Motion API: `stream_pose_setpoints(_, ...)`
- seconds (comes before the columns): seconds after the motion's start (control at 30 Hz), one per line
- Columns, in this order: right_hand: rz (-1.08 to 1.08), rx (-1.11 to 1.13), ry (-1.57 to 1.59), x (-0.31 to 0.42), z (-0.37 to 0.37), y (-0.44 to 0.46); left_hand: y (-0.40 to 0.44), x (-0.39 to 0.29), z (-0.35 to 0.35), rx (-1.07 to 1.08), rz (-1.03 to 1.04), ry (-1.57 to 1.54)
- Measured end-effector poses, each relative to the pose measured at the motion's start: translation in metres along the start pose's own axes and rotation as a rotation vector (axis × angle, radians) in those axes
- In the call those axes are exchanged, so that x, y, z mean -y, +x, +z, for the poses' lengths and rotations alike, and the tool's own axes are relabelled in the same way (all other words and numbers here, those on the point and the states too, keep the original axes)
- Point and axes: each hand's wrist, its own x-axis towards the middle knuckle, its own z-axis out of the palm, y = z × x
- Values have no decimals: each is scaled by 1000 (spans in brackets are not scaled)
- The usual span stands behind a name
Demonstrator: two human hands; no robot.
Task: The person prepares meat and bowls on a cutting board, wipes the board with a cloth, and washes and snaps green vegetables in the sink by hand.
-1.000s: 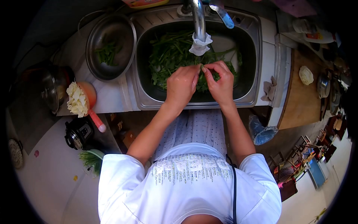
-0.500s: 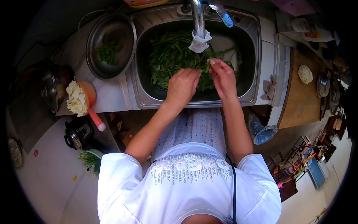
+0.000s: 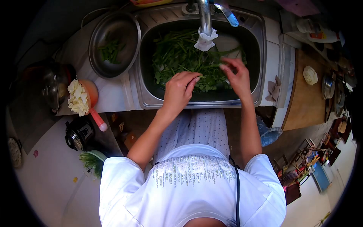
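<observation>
Leafy green stems (image 3: 177, 49), which look like celery or a similar herb, fill much of the steel sink (image 3: 143, 96). My left hand (image 3: 178, 90) is over the near side of the greens, its thumb and fingers pinched on a short green stem whose tip just shows. To the right, my right hand (image 3: 239, 77) hovers above the sink with thumb and fingers apart, slightly blurred. Nothing shows between its fingers. Left of the sink, a metal pan (image 3: 99, 70) holds several short cut green pieces (image 3: 111, 52).
A faucet (image 3: 205, 19) with a white cloth on its spout hangs over the sink. An orange dipper (image 3: 90, 94) with pale leaves is at the left counter edge. On the right are a wooden board (image 3: 302, 102) and a pale round piece (image 3: 310, 75). A pressure cooker (image 3: 79, 134) stands lower left.
My hands have moved apart: the right one went right and its fingers parted, while the left one drew slightly left and down. The view has shifted a little.
</observation>
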Motion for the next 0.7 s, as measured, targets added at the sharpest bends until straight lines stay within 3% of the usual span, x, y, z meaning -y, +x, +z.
stream_pose_setpoints(0.1,-123,203,180,31,15,-16,1,-5,-2,-56,33,22)
stream_pose_setpoints(0.23,-143,176,198,36,28,-20,-1,-3,1,-56,2,-8)
stream_pose_setpoints(0.3,-150,155,167,36,31,-19,-2,-5,2,-3,-234,-221)
stream_pose_setpoints(0.33,-180,128,148,38,33,-20,-2,-2,3,-2,-237,-219)
stream_pose_setpoints(0.4,-208,101,129,38,35,-21,-2,6,7,78,-534,-669)
stream_pose_setpoints(0.43,-323,68,69,36,37,-21,-4,8,9,78,-535,-670)
stream_pose_setpoints(0.5,-436,33,9,35,37,-21,-6,8,12,122,-818,-859)
stream_pose_setpoints(0.53,-432,48,26,35,37,-21,-5,9,13,122,-818,-859)
stream_pose_setpoints(0.6,-429,62,43,36,34,-23,-3,12,13,9,-818,-1152)
stream_pose_setpoints(0.7,-275,140,158,29,17,-30,6,15,-1,-15,-846,-1114)
